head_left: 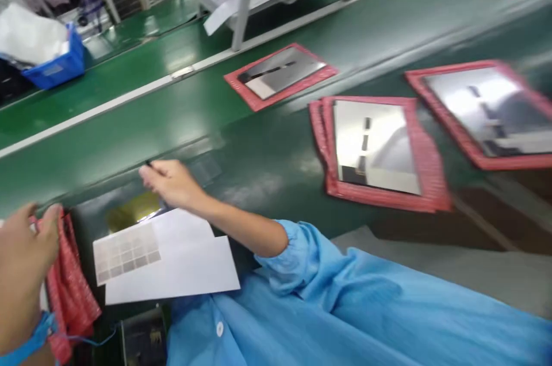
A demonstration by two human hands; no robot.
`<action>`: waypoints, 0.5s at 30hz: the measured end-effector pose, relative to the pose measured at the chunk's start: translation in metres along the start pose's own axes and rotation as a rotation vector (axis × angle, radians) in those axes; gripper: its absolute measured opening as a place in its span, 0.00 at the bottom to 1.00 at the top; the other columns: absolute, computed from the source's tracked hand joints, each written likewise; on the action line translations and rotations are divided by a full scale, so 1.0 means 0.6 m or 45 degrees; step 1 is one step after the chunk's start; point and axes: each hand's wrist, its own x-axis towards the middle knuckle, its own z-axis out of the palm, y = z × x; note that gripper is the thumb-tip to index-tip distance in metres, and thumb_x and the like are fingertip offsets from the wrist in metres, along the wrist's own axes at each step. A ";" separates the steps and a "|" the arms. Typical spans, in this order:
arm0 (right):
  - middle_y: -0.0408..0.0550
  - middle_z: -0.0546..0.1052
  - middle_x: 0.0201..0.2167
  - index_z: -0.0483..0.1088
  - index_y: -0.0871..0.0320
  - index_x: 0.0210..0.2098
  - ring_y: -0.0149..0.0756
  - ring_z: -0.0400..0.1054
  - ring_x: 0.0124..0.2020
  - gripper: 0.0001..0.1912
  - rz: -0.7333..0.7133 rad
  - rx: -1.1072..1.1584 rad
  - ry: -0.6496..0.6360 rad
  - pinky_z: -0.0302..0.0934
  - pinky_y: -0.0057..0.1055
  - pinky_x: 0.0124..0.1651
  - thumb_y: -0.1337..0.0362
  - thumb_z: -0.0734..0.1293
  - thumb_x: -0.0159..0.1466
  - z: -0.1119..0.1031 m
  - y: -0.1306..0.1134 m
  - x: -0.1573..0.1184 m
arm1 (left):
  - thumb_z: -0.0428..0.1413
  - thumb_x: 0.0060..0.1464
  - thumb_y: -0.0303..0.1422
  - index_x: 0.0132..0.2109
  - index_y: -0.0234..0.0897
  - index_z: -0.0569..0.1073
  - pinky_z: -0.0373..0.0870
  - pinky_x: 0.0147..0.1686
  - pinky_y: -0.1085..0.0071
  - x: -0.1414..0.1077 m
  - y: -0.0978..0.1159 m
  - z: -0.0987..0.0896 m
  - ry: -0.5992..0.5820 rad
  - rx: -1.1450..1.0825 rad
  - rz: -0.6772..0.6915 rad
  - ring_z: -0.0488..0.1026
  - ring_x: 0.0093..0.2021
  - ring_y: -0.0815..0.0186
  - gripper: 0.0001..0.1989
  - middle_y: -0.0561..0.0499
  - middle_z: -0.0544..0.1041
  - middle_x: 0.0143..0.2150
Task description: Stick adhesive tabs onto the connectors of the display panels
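Note:
My left hand (pixel 23 265), with a blue wrist strap (pixel 32 334), is at the left edge. Its thumb and fingers close on a crumpled red bubble-wrap bag (pixel 71 279). Further right, my right hand (pixel 175 183) is closed in a pinch above the green bench. A small dark tip shows at its fingers; the rest of that thing is hidden. Just below lie white sheets (pixel 185 274), one bearing a grid of greyish square stickers (pixel 129 254). A shiny yellow film (pixel 133 210) lies partly behind the sheets.
Flat silver panels with dark strips lie on red bubble wrap: one panel (pixel 375 144) at right, another (pixel 495 110) beyond it, a third (pixel 282 69) on the green conveyor (pixel 181 107). A blue bin (pixel 58 64) stands back left. A metal post (pixel 245 0) rises behind.

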 end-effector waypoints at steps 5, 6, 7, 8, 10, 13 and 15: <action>0.45 0.76 0.30 0.74 0.54 0.28 0.36 0.68 0.33 0.16 -0.165 -0.211 0.814 0.60 0.34 0.42 0.54 0.68 0.70 -0.249 0.106 -0.047 | 0.52 0.66 0.44 0.41 0.42 0.83 0.73 0.51 0.62 0.069 0.380 0.097 -0.355 -0.221 0.784 0.82 0.50 0.53 0.18 0.50 0.86 0.46; 0.46 0.78 0.31 0.76 0.54 0.31 0.37 0.69 0.33 0.14 -0.180 -0.234 0.889 0.61 0.34 0.42 0.54 0.69 0.69 -0.274 0.127 -0.061 | 0.53 0.67 0.41 0.38 0.39 0.82 0.72 0.50 0.62 0.084 0.450 0.119 -0.380 -0.227 0.855 0.82 0.48 0.53 0.17 0.47 0.86 0.42; 0.46 0.80 0.32 0.78 0.54 0.33 0.37 0.70 0.33 0.13 -0.190 -0.254 0.942 0.62 0.35 0.42 0.53 0.70 0.68 -0.292 0.145 -0.073 | 0.54 0.67 0.38 0.37 0.35 0.82 0.72 0.51 0.62 0.101 0.514 0.141 -0.389 -0.235 0.907 0.81 0.48 0.53 0.16 0.44 0.85 0.41; 0.47 0.81 0.32 0.78 0.54 0.34 0.38 0.71 0.32 0.12 -0.198 -0.274 0.974 0.62 0.35 0.41 0.53 0.70 0.68 -0.303 0.159 -0.083 | 0.55 0.68 0.37 0.39 0.33 0.82 0.72 0.53 0.61 0.117 0.573 0.161 -0.389 -0.247 0.951 0.81 0.49 0.53 0.15 0.43 0.84 0.42; 0.46 0.82 0.32 0.79 0.53 0.34 0.38 0.72 0.30 0.12 -0.218 -0.310 0.989 0.64 0.35 0.39 0.53 0.71 0.68 -0.310 0.174 -0.092 | 0.58 0.70 0.40 0.47 0.33 0.81 0.74 0.59 0.55 0.149 0.677 0.198 -0.385 -0.265 1.009 0.79 0.54 0.55 0.14 0.43 0.83 0.49; 0.46 0.82 0.30 0.80 0.52 0.34 0.37 0.72 0.28 0.11 -0.285 -0.357 0.922 0.65 0.34 0.37 0.54 0.72 0.69 -0.304 0.173 -0.088 | 0.62 0.70 0.44 0.59 0.36 0.77 0.75 0.63 0.47 0.193 0.800 0.244 -0.405 -0.277 1.040 0.76 0.61 0.54 0.20 0.42 0.78 0.62; 0.46 0.81 0.28 0.80 0.52 0.34 0.36 0.72 0.26 0.11 -0.334 -0.384 0.878 0.65 0.34 0.35 0.55 0.71 0.71 -0.301 0.166 -0.083 | 0.62 0.69 0.43 0.64 0.37 0.74 0.75 0.63 0.46 0.220 0.861 0.267 -0.448 -0.283 1.025 0.75 0.64 0.52 0.23 0.41 0.74 0.66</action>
